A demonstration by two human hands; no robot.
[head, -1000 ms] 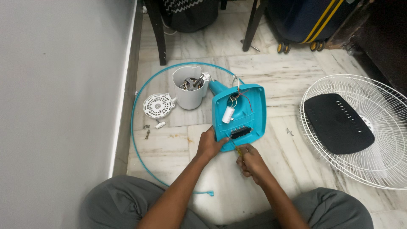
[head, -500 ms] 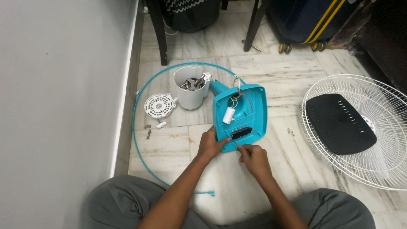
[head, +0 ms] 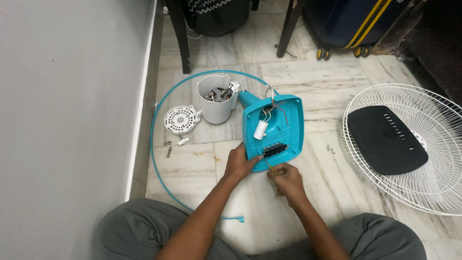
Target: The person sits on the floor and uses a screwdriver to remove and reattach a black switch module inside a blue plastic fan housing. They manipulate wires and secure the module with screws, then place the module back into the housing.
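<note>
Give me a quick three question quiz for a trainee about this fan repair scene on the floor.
1. True or false: the left hand rests on the turquoise fan base.
2. What lies on the white wire guard? A) black panel B) white motor housing C) loose screws
3. Which hand holds the thin tool at the black switch block?

Key: 1 true. 2 A, the black panel. 3 the right hand.

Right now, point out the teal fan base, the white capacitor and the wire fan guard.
teal fan base (head: 292, 126), head view, right side of its shell.
white capacitor (head: 260, 130), head view, middle of its body.
wire fan guard (head: 433, 188), head view, lower wires.
</note>
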